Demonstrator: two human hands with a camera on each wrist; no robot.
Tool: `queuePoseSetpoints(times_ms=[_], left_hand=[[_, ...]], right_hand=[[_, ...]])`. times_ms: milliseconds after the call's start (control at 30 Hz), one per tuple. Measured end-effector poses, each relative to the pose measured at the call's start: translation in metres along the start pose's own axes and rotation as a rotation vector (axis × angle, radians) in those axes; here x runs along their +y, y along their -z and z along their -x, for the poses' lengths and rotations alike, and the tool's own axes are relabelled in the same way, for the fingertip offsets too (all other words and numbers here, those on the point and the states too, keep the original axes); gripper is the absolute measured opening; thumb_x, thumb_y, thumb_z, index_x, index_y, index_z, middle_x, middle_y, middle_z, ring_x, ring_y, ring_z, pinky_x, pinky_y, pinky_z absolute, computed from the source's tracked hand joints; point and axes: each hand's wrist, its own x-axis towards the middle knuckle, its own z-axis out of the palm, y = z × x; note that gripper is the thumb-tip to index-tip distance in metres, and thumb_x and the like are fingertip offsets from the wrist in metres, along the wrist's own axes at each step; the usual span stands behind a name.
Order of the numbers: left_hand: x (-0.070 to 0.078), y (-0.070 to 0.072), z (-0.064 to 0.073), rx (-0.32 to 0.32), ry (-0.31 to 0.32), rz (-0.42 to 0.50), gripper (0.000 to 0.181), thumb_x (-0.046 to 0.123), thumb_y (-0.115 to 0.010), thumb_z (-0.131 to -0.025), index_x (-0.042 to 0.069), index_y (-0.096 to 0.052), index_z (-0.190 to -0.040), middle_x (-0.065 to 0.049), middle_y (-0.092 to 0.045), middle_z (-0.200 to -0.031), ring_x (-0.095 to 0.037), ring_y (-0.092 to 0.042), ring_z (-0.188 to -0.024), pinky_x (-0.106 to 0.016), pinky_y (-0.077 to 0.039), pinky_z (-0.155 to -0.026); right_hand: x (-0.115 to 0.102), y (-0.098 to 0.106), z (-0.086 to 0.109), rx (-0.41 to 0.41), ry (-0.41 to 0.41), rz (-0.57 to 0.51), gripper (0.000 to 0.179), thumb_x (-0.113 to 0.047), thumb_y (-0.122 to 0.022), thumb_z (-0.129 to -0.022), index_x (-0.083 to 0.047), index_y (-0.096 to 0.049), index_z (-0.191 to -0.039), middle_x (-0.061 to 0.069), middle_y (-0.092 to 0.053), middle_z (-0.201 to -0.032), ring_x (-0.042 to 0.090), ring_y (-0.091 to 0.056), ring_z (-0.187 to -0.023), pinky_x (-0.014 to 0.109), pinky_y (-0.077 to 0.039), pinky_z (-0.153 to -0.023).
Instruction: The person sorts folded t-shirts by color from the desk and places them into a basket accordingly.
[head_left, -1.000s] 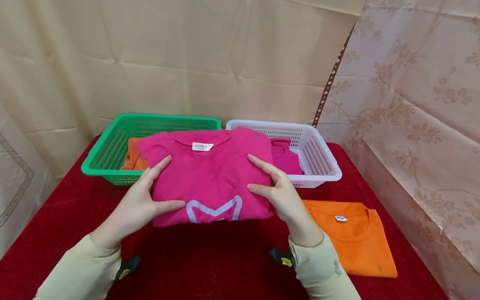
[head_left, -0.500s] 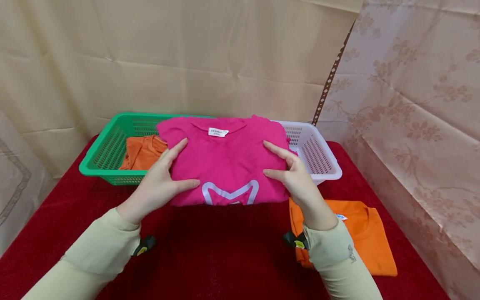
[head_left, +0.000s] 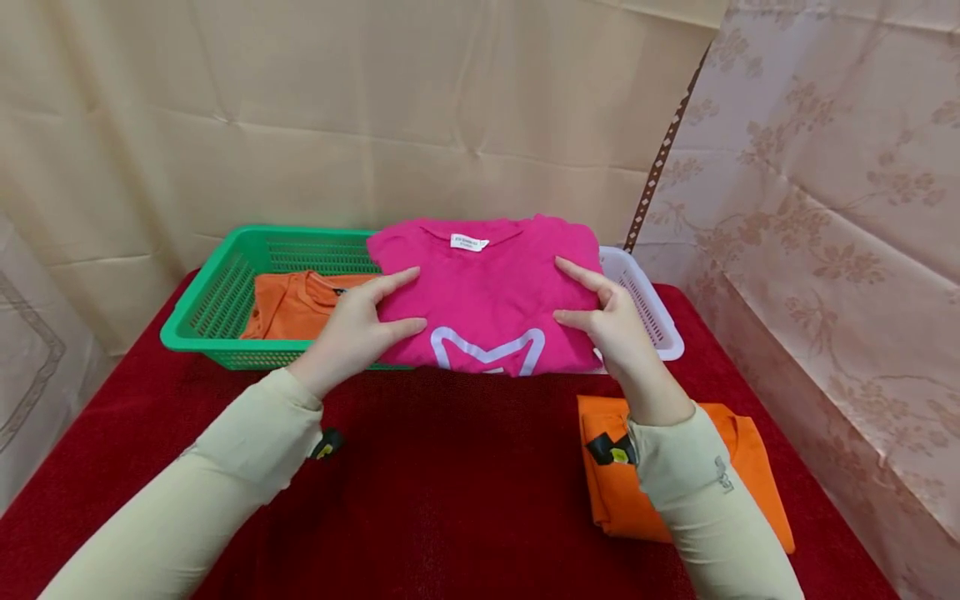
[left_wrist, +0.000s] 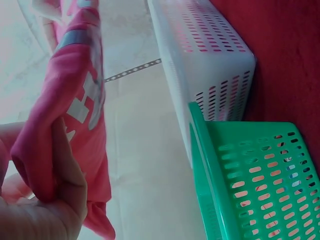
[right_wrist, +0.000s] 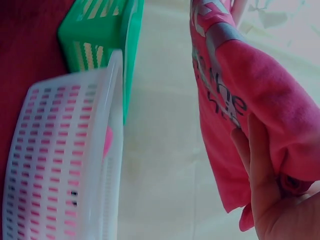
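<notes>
Left hand [head_left: 352, 333], right hand [head_left: 618, 329] each pinch one side of the folded pink cloth T-shirt [head_left: 487, 292]; shirt aloft toward far edge of the red cloth-covered table [head_left: 450, 500], masking much of the rectangular white plastic basket [head_left: 651, 308]; level, equal grips should guard the folds

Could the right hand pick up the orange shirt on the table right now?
Probably not: the right hand holds the pink shirt with the left hand. Were it free, the orange shirt lies below its forearm, with nothing visible resting on it.
</notes>
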Motion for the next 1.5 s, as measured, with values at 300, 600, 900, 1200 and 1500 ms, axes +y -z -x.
queuePoseSetpoints(times_ms=[300, 600, 900, 1200, 1500], left_hand=[[0.003, -0.015, -0.032, -0.005, 0.032, -0.061, 0.075, 0.019, -0.070, -0.092, 0.012, -0.032, -0.156, -0.018, -0.027, -0.160, -0.034, -0.028, -0.147, -0.047, -0.038, -0.114], [0.005, -0.033, -0.057, 0.010, 0.006, -0.138, 0.076, 0.020, -0.070, -0.092, 0.009, -0.031, -0.156, -0.019, -0.027, -0.160, -0.035, -0.025, -0.148, -0.046, -0.037, -0.115], [0.001, -0.056, -0.078, -0.029, 0.021, -0.210, 0.078, 0.021, -0.070, -0.093, 0.009, -0.027, -0.157, -0.017, -0.025, -0.162, -0.033, -0.024, -0.150, -0.044, -0.031, -0.119], [-0.007, -0.081, -0.093, -0.009, 0.029, -0.280, 0.077, 0.022, -0.069, -0.093, 0.009, -0.027, -0.157, -0.020, -0.026, -0.161, -0.034, -0.022, -0.151, -0.044, -0.026, -0.122], [-0.016, -0.104, -0.101, -0.010, 0.017, -0.362, 0.079, 0.021, -0.071, -0.092, 0.005, -0.026, -0.156, -0.019, -0.030, -0.159, -0.031, -0.032, -0.147, -0.038, -0.034, -0.118]], right_hand=[[0.000, 0.020, -0.022, 0.051, 0.010, 0.054, 0.066, 0.002, -0.059, -0.092, -0.019, -0.042, -0.152, 0.010, -0.030, -0.159, 0.025, -0.041, -0.134, 0.013, -0.053, -0.079], [0.007, 0.038, -0.039, 0.149, -0.010, 0.142, 0.067, 0.003, -0.060, -0.090, -0.023, -0.043, -0.151, 0.006, -0.026, -0.163, 0.023, -0.033, -0.143, 0.024, -0.045, -0.103], [0.024, 0.055, -0.053, 0.204, -0.002, 0.225, 0.067, 0.004, -0.060, -0.090, -0.021, -0.043, -0.150, 0.008, -0.023, -0.164, 0.024, -0.021, -0.150, 0.041, -0.033, -0.118], [0.054, 0.070, -0.069, 0.250, 0.118, 0.365, 0.067, 0.005, -0.060, -0.089, -0.019, -0.045, -0.150, 0.012, -0.035, -0.159, 0.026, -0.029, -0.147, 0.042, -0.036, -0.114], [0.080, 0.074, -0.080, 0.297, 0.119, 0.504, 0.063, 0.002, -0.058, -0.091, -0.017, -0.044, -0.150, 0.022, -0.036, -0.156, 0.034, -0.029, -0.147, 0.049, -0.033, -0.117]])
